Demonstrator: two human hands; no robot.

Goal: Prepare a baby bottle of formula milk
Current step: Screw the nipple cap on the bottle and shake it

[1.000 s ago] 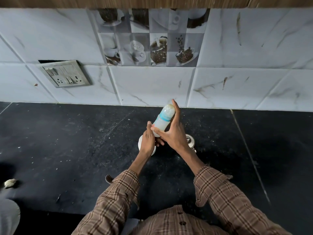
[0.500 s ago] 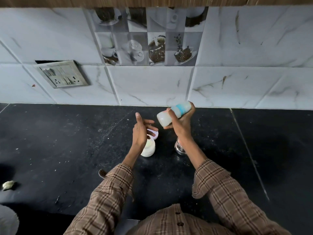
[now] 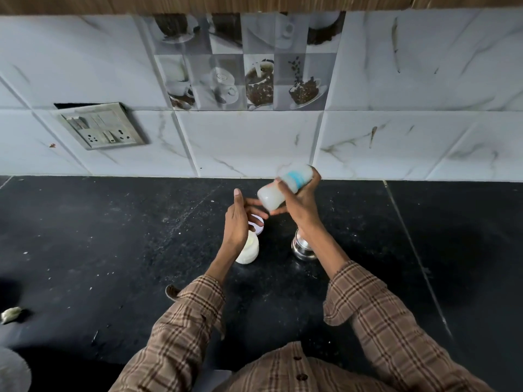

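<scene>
The right hand [image 3: 300, 203] grips one baby bottle [image 3: 285, 187] above the counter [image 3: 113, 250], fingers and thumb curled round its middle; the bottle is a smooth, cloudy white plastic cylinder with a light blue band, tilted so its rounded base points down and to the left while its capped end points up toward the wall. Its outline is blurred. The left hand [image 3: 239, 222] is released, held edge-on with fingers straight and loosely spread, its fingertips just beside the bottle's base; whether they touch it I cannot tell. Below that hand stands one small white round tub [image 3: 249, 251] with creamy contents, and just behind it lies one round white lid [image 3: 259, 226], partly hidden by the fingers. Under the right wrist stands one small shiny steel cup [image 3: 302, 247], well apart from the tub. Both sleeves [image 3: 390, 321] are brown checked cloth, and two dark buttons show on the shirt front. The counter is black polished stone, speckled with pale crumbs and dust, with one thin seam line running down its right side. One pale scrap [image 3: 11, 314] lies near the left edge. The wall behind is glossy white marble-look tile with grey veins; one tile [image 3: 246, 62] carries a printed grid of coffee cups and beans. One metal switch plate [image 3: 102, 125] with sockets hangs crooked from its recess. A wood-grain strip runs along the top.
</scene>
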